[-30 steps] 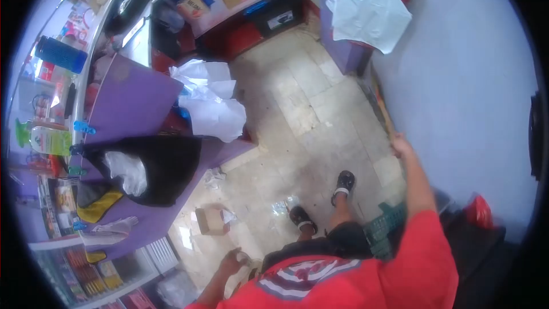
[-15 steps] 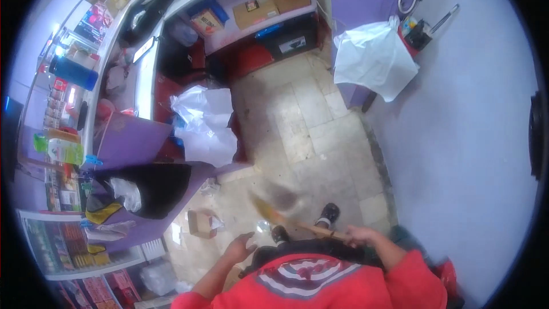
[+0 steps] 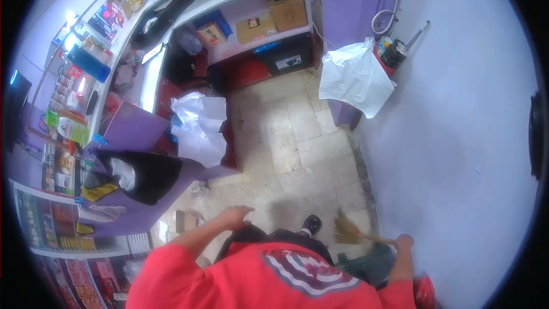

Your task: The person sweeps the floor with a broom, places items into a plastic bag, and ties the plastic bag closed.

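A broom (image 3: 347, 230) with yellowish straw bristles lies out to my right, its bristles just above or on the tiled floor near the wall; which, I cannot tell. My right hand (image 3: 404, 242) is closed around its wooden handle, close to the wall. On the other side, my left hand (image 3: 235, 217) hangs in front of my body with fingers stretched out, holding nothing. Beneath the broom handle is a dark green object (image 3: 366, 264), perhaps a bin or bag, partly hidden by my arm and shirt.
A small cardboard box (image 3: 187, 221) and crumpled plastic (image 3: 198, 189) lie on the floor (image 3: 286, 154). Purple shelving stands left with a hanging black cloth (image 3: 154, 174). White sheets (image 3: 200, 131) cover something beside it. A white-covered stand (image 3: 357, 77) adjoins the right wall (image 3: 440, 154).
My right hand has swung the broom rightward from the floor before my feet to beside the wall. My left hand has risen slightly, and the view has shifted.
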Demonstrator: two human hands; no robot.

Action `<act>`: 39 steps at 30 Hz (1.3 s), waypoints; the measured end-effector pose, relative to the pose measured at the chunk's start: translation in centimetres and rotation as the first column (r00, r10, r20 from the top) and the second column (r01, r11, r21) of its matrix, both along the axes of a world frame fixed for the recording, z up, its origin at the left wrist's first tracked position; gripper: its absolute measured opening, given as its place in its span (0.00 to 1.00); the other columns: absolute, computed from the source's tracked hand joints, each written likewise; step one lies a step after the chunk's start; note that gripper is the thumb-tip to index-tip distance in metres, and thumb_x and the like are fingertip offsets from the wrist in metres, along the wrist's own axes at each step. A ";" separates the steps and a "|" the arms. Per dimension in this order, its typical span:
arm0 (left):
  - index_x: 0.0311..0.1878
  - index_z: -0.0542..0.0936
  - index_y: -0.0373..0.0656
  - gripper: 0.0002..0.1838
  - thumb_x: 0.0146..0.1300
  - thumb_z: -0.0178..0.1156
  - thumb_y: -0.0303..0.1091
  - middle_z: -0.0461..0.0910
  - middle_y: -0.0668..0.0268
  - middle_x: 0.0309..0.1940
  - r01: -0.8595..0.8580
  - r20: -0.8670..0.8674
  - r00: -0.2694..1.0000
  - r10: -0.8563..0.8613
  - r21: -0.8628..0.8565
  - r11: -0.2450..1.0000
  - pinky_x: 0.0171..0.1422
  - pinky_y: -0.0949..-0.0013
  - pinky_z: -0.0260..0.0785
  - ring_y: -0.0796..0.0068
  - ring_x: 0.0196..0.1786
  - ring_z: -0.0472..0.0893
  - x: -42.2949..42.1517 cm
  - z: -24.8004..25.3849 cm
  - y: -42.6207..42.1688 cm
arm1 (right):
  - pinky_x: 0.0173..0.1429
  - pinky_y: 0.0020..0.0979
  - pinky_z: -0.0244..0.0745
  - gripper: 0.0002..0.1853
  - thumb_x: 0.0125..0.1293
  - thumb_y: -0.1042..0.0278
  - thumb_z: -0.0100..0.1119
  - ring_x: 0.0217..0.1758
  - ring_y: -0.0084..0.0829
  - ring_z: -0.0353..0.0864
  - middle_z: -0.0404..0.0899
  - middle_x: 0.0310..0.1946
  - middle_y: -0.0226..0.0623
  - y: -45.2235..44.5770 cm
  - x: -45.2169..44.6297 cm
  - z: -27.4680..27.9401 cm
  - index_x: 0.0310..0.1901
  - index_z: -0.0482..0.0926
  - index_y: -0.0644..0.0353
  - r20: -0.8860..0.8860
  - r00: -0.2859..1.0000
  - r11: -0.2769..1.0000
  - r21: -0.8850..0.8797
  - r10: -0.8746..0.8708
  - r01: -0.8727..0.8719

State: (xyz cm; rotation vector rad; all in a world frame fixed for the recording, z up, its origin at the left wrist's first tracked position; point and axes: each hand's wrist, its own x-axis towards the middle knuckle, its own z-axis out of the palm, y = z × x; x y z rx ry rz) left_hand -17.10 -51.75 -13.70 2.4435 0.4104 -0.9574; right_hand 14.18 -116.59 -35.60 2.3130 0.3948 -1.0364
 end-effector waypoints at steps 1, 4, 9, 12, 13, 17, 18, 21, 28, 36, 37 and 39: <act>0.64 0.69 0.46 0.30 0.57 0.61 0.44 0.73 0.52 0.57 -0.002 0.018 1.000 0.002 0.000 1.000 0.62 0.56 0.66 0.50 0.58 0.73 0.5 0.4 0.0 | 0.43 0.41 0.75 0.12 0.60 0.60 0.54 0.43 0.37 0.82 0.83 0.44 0.32 -0.1 0.0 0.2 0.41 0.85 0.48 0.013 0.998 0.998 -0.040 -0.056 0.056; 0.64 0.68 0.47 0.31 0.58 0.61 0.44 0.73 0.52 0.58 0.003 0.073 0.997 -0.003 -0.001 1.000 0.62 0.56 0.66 0.50 0.58 0.73 1.8 1.3 -0.1 | 0.47 0.43 0.73 0.15 0.64 0.57 0.51 0.51 0.34 0.78 0.81 0.47 0.33 0.4 0.0 2.8 0.47 0.83 0.49 0.062 0.983 0.977 -0.116 -0.172 0.179; 0.64 0.68 0.47 0.31 0.58 0.60 0.46 0.73 0.52 0.57 0.044 0.021 0.999 -0.044 0.020 0.999 0.61 0.55 0.67 0.51 0.58 0.74 -0.1 1.8 -0.8 | 0.59 0.52 0.62 0.19 0.61 0.56 0.53 0.60 0.37 0.69 0.75 0.55 0.36 -2.0 -1.9 1.8 0.51 0.80 0.54 0.407 0.873 0.962 -0.150 0.269 -0.227; 0.64 0.67 0.46 0.33 0.58 0.59 0.49 0.74 0.52 0.56 0.080 0.024 0.996 -0.080 0.028 0.996 0.60 0.55 0.68 0.51 0.57 0.74 -1.1 1.7 -0.7 | 0.62 0.54 0.59 0.23 0.56 0.52 0.57 0.61 0.40 0.68 0.74 0.56 0.39 0.0 -2.4 2.1 0.50 0.80 0.57 0.453 0.875 0.982 -0.005 0.170 -0.189; 0.65 0.67 0.46 0.33 0.58 0.60 0.49 0.74 0.52 0.56 0.057 0.038 0.998 -0.058 0.023 0.998 0.60 0.55 0.68 0.51 0.57 0.74 -1.1 1.9 -0.8 | 0.61 0.53 0.63 0.24 0.55 0.51 0.59 0.60 0.42 0.71 0.75 0.54 0.42 3.4 -2.4 5.1 0.49 0.80 0.59 0.301 0.944 0.975 0.127 0.135 -0.180; 0.65 0.67 0.46 0.33 0.57 0.61 0.48 0.74 0.51 0.56 -0.014 0.106 0.994 0.013 0.013 1.000 0.61 0.55 0.67 0.51 0.57 0.74 -1.1 2.1 0.0 | 0.56 0.44 0.72 0.21 0.55 0.56 0.60 0.52 0.49 0.77 0.78 0.47 0.51 19.7 -0.2 13.7 0.48 0.77 0.60 -0.213 0.977 0.752 0.646 0.015 0.129; 0.64 0.67 0.46 0.33 0.57 0.61 0.48 0.74 0.51 0.56 -0.035 0.143 0.989 0.033 0.013 0.999 0.61 0.55 0.67 0.51 0.57 0.74 -1.1 1.8 0.4 | 0.54 0.43 0.72 0.19 0.57 0.60 0.59 0.51 0.49 0.78 0.79 0.45 0.50 25.3 -0.6 19.6 0.48 0.75 0.60 -0.186 0.982 0.586 0.798 0.022 0.138; 0.64 0.67 0.45 0.33 0.57 0.61 0.47 0.73 0.51 0.56 -0.103 0.216 0.971 0.101 -0.002 0.995 0.61 0.55 0.67 0.50 0.58 0.74 -1.3 1.5 1.5 | 0.50 0.35 0.73 0.11 0.58 0.72 0.60 0.45 0.35 0.78 0.78 0.40 0.42 38.6 -0.8 31.7 0.42 0.72 0.62 -0.238 0.936 0.118 0.970 0.258 0.214; 0.64 0.68 0.44 0.30 0.58 0.62 0.42 0.73 0.50 0.56 -0.317 0.422 0.845 0.329 -0.100 0.943 0.61 0.56 0.67 0.51 0.57 0.74 0.6 1.7 6.5 | 0.46 0.32 0.71 0.10 0.58 0.79 0.55 0.43 0.37 0.77 0.75 0.39 0.38 56.4 -2.4 52.5 0.42 0.72 0.61 0.064 0.233 -0.215 0.670 0.970 0.711; 0.66 0.66 0.43 0.31 0.59 0.62 0.39 0.72 0.50 0.58 -0.561 0.313 0.716 0.624 -0.273 0.781 0.62 0.58 0.66 0.53 0.59 0.73 8.2 2.0 16.8 | 0.32 0.34 0.67 0.03 0.62 0.73 0.57 0.29 0.36 0.71 0.71 0.33 0.43 69.0 -1.0 58.8 0.31 0.77 0.62 0.050 0.025 -0.028 0.067 0.998 0.997; 0.66 0.66 0.44 0.31 0.59 0.62 0.38 0.72 0.50 0.58 -0.549 0.307 0.733 0.606 -0.259 0.795 0.62 0.59 0.66 0.54 0.59 0.74 9.2 2.4 18.8 | 0.29 0.34 0.64 0.04 0.62 0.72 0.57 0.24 0.33 0.69 0.70 0.30 0.40 70.1 -1.1 59.1 0.31 0.78 0.62 0.054 0.063 -0.063 -0.014 0.997 0.998; 0.66 0.65 0.44 0.32 0.59 0.62 0.38 0.72 0.50 0.58 -0.527 0.301 0.753 0.585 -0.256 0.810 0.62 0.59 0.66 0.55 0.59 0.74 12.2 2.9 22.2 | 0.24 0.34 0.60 0.06 0.63 0.70 0.57 0.18 0.29 0.65 0.67 0.26 0.37 72.8 0.3 59.5 0.31 0.78 0.62 0.050 0.118 -0.111 -0.123 0.992 0.986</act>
